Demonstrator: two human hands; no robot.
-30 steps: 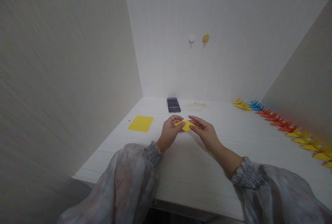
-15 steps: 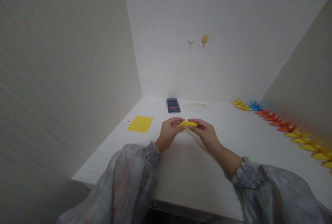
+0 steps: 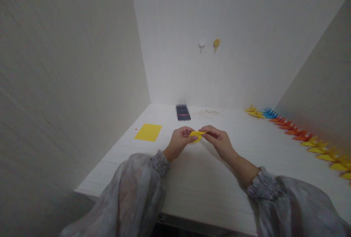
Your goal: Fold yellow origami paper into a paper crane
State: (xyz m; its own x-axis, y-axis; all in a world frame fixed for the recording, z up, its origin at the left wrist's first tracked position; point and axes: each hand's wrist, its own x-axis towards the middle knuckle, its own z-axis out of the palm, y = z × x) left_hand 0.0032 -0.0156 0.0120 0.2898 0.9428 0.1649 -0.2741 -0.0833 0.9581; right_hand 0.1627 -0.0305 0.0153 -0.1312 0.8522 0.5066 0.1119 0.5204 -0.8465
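Observation:
A small folded piece of yellow paper point(image 3: 196, 135) is held over the middle of the white table point(image 3: 208, 178). My left hand point(image 3: 181, 140) pinches its left side, thumb on the near face. At the pointed right end, my right hand point(image 3: 218, 138) grips the paper between thumb and fingers. The fingertips partly cover the folds. Flat on the table to the left lies a yellow paper square point(image 3: 148, 132).
A phone point(image 3: 183, 112) lies near the back wall. Folded paper cranes in yellow, blue and orange point(image 3: 290, 129) line the right side. A tiny orange dot point(image 3: 136, 129) is beside the square. Two hooks, one white point(image 3: 202, 43) and one yellow point(image 3: 216, 43), are on the wall.
The folded paper has turned between my hands, showing a broader face and a point toward the right. My right fingers have shifted their grip to that point. The view has tilted slightly.

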